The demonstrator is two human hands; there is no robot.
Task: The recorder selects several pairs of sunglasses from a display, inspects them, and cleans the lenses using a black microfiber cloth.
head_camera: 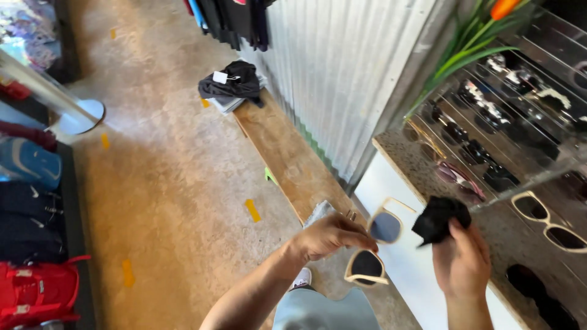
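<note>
My left hand [327, 237] grips a pair of cream-framed sunglasses [374, 244] with dark lenses by the bridge, held at waist height. My right hand [461, 260] is closed around a crumpled black cloth [439, 219], which sits just right of the upper lens, close to it. Both hands are over the edge of a speckled counter [400, 156].
A clear tiered rack [489, 131] of several sunglasses stands on the counter, with another cream pair [547, 221] lying beside it. A green plant [474, 36] hangs above. A low wooden bench [284, 153] bears folded dark clothing [232, 82]. Bags [30, 287] line the left shelf.
</note>
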